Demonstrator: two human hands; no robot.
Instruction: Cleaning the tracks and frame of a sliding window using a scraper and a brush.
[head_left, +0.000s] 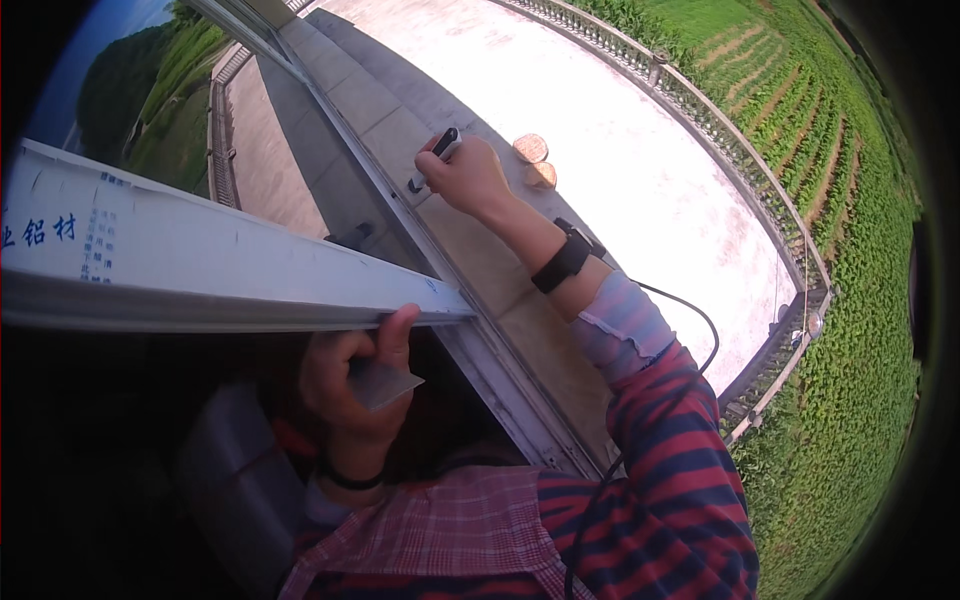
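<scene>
My right hand reaches out over the outer sill and grips a short black-and-white hand tool. One dark end of the tool points down towards the window track; its exact kind is unclear. My left hand is in shade on the inner side, just below the window sash frame. Its thumb rises at the lower edge of that frame, and a thin, pale, flat piece with a pointed corner sticks out from the grip. White protective film with printed writing covers the frame's face.
Metal sliding tracks run diagonally beside a tiled outer sill. Reflecting window glass stands at upper left. A dark cable loops past my right arm. Two round objects lie on the terrace, bounded by a balustrade.
</scene>
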